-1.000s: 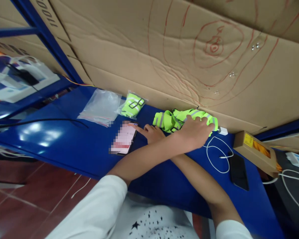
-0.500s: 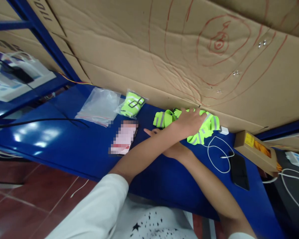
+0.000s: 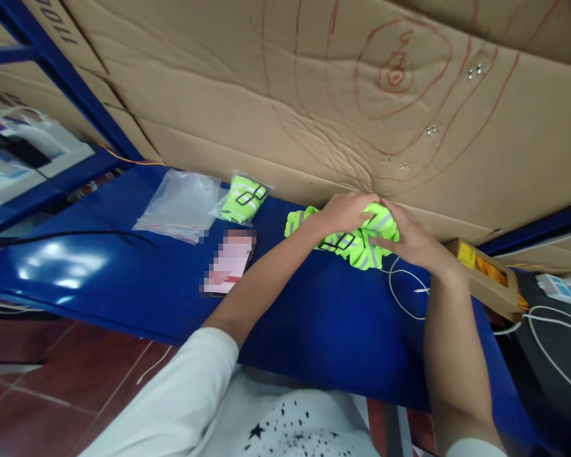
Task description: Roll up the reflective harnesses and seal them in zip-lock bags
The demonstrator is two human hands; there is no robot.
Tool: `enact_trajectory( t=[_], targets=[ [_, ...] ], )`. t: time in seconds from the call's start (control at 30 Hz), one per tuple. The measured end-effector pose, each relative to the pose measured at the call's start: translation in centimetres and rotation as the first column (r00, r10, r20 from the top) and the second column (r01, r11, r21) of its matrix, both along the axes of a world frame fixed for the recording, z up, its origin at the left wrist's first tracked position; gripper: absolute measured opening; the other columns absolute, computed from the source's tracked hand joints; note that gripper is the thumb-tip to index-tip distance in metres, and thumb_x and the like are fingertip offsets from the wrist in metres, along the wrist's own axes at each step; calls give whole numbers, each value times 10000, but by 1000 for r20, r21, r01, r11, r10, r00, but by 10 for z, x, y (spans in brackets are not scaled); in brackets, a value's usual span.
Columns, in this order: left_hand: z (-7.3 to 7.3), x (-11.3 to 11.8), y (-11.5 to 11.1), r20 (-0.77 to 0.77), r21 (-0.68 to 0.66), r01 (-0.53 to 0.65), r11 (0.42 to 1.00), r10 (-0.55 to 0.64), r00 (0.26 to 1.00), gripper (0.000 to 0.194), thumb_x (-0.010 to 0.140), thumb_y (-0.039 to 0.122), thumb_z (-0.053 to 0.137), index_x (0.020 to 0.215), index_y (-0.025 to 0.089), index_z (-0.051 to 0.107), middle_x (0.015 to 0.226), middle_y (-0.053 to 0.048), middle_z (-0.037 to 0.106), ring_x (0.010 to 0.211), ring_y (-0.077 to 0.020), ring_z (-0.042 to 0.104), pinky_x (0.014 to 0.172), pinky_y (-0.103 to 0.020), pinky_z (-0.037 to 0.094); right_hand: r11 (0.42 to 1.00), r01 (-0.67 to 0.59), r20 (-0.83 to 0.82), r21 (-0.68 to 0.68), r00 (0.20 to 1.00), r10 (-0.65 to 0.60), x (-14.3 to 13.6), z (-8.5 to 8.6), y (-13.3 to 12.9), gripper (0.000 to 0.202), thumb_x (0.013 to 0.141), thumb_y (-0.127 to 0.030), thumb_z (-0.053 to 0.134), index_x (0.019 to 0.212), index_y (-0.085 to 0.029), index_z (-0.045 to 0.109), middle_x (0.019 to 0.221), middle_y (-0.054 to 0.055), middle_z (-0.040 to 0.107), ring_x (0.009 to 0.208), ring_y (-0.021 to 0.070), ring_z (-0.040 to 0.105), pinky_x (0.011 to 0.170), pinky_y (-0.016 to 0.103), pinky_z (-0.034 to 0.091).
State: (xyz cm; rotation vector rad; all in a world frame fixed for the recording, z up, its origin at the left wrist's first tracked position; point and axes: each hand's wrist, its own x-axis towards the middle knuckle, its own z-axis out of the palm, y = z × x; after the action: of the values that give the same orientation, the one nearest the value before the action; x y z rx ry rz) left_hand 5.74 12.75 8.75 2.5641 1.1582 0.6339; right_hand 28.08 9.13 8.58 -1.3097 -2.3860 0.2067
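Observation:
A bunched neon-yellow reflective vest, made of straps with grey stripes and black buckle outlines, lies at the back of the blue table against the cardboard. My left hand grips its upper part, the fingertips partly hidden in the folds. From the right side, my right hand closes on the same vest, with the thumb in front and the fingers behind. One strap end sticks out to the left under my left wrist. Left of my hands lies another folded yellow vest in a clear bag.
Flat clear zip bags lie at the back left. A phone with a blurred screen rests near my left forearm. A white cable and a small cardboard box are at the right. Tall cardboard walls the back.
My right hand has come from beneath my left forearm up to the vest's right side and grasped it. The vest is now gathered more tightly between both hands. The view has shifted slightly.

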Motion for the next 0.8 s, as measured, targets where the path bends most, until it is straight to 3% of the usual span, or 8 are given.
enact_trajectory(
  t=[0.1,0.23,0.33,0.4,0.47,0.57,0.7,0.8],
  targets=[
    [10,-1,-4,128,-3,55,999,-54,990,369,1061,284,417,1394,192,548,1405,-85,660,1289,-240,618,1104,-385,462,1000,5,-101,11,995,-4,1,1,1,884,888,-555,722,1606,-234,318,1618,148,435,1490,355,446,1235,588,370],
    [26,-7,-5,352,-3,189,982,-176,919,308,1039,225,438,1318,167,553,1399,-81,637,1299,-163,586,1124,-277,426,994,-57,-197,96,978,75,1,23,-15,1055,868,-621,732,1665,-300,121,1709,107,257,1571,345,314,1263,565,353],
    [32,-14,-3,448,-124,181,976,-108,887,300,1026,259,457,1288,157,561,1390,-84,625,1304,-165,574,1108,-268,439,983,-122,-145,136,979,142,-4,38,-31,1149,823,-679,748,1676,-355,49,1747,56,126,1625,352,140,1311,586,229],
    [32,-17,-1,469,-276,208,938,-58,881,340,1024,316,463,1317,169,551,1391,-79,627,1282,-169,591,1063,-268,476,983,-153,-91,104,983,162,-10,44,-39,1065,838,-675,735,1669,-380,139,1751,27,109,1629,358,111,1306,605,226],
    [29,-19,-1,472,-413,280,867,-60,880,365,1005,312,480,1340,187,551,1393,-69,638,1265,-170,607,1032,-265,496,981,-176,-79,84,980,183,-15,48,-44,815,908,-614,690,1611,-381,352,1726,16,209,1607,347,219,1283,591,301],
    [23,-17,-1,452,-490,348,799,-109,886,365,974,263,465,1306,187,596,1409,-57,641,1288,-176,596,1059,-277,478,978,-191,-121,79,972,200,-20,51,-45,479,967,-519,651,1420,-364,621,1549,26,518,1467,302,491,1231,537,417],
    [14,-11,0,377,-499,260,827,-63,924,386,999,413,442,1245,185,633,1367,-59,664,1264,-215,605,1039,-300,488,992,-123,-150,18,981,124,-18,49,-41,385,925,-516,710,1244,-302,736,1289,41,715,1215,291,683,1103,513,538],
    [17,-14,1,381,-471,190,861,3,925,468,1037,501,359,1235,180,636,1343,-71,672,1240,-219,622,1033,-305,489,991,-52,-234,-123,972,22,-12,42,-34,358,909,-540,717,1085,-235,783,1050,33,787,968,245,751,924,430,621]
  ],
)
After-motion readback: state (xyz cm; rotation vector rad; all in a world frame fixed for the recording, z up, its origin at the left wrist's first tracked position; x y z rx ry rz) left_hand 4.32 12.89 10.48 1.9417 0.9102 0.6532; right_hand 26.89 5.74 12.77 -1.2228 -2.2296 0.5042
